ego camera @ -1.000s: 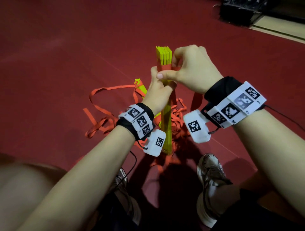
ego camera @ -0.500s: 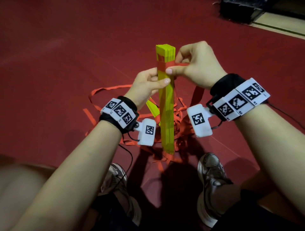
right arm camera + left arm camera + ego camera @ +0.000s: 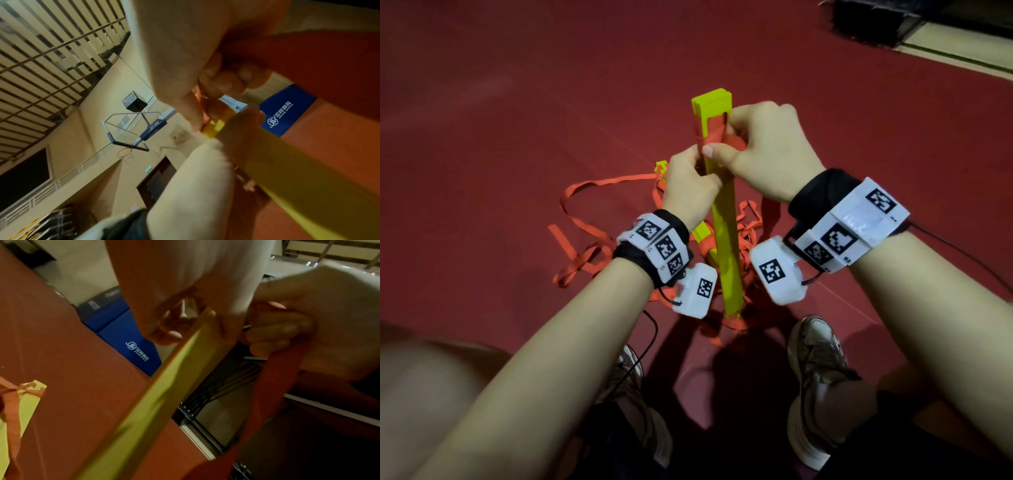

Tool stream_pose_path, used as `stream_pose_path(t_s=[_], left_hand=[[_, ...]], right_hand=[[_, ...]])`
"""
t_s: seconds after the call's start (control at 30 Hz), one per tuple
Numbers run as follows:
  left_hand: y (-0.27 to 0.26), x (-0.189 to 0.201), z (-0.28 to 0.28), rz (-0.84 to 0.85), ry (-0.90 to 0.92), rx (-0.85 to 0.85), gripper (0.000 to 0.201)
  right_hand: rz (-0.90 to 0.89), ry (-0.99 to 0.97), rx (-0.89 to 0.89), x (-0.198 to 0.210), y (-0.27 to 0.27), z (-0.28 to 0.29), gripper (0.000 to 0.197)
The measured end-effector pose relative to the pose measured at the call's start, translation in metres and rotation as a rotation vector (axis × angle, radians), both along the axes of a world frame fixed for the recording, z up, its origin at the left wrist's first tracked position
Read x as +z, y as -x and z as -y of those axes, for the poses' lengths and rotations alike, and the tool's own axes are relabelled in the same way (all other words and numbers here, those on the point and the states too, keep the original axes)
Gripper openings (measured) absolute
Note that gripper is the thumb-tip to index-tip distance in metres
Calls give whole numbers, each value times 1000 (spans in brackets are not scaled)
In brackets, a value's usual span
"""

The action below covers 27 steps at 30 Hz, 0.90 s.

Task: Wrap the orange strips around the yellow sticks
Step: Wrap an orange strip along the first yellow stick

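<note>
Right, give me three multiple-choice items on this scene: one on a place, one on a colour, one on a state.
1. Where on the bundle of yellow sticks is the orange strip being wound?
A. near its top end
B. at its middle
C. at its bottom end

2. What colour is the floor?
A. grey
B. dark red
C. green

3. How does the bundle stand?
A. flat on the floor
B. roughly upright, held in both hands
C. leaning against a wall

Answers:
1 A: the head view shows the strip just below the bundle's top.
2 B: dark red surrounds everything.
3 B: the left hand grips the bundle and the right hand pinches the strip against it.
</note>
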<state>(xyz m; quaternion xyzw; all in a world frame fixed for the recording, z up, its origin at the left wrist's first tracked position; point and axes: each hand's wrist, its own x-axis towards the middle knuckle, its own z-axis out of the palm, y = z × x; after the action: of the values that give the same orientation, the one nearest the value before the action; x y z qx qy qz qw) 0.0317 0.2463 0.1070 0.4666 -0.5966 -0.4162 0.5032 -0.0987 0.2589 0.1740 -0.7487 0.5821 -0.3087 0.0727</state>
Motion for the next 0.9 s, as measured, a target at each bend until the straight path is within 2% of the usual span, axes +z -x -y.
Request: stream_pose_path(t_s=[0.07,0.13,0.17,0.23,0.3,0.43,0.5,0.6,0.7,0.9], left_hand=[[5,-1,-2,116,46,77,11],[9,0,-6,168,72,137,32],[9,0,-7,156,90,120,33],[9,0,-10,153,116,45,25],[6,-3,-11,157,95,-33,28],[0,7,-6,49,37,-214,31],[-7,11,1,61,15,-303,25],[-15,13,8,91,10,-354,31],[-15,13,8,101,57,-276,35],[-15,9,6,215,164,26,50]], right_hand=[[-2,6,-31,-3,-4,-2,49],[18,13,-66,-4,-3,-3,53],[13,23,-85,-4,-2,-5,53],[-4,42,-110,-3,1,-6,52],[14,47,-83,-3,5,-3,51],[66,62,14,-5,20,2,52],[79,77,59,-6,23,2,51],[78,83,88,-8,26,1,50],[31,81,75,-8,27,0,47],[26,104,17,-8,30,4,45]])
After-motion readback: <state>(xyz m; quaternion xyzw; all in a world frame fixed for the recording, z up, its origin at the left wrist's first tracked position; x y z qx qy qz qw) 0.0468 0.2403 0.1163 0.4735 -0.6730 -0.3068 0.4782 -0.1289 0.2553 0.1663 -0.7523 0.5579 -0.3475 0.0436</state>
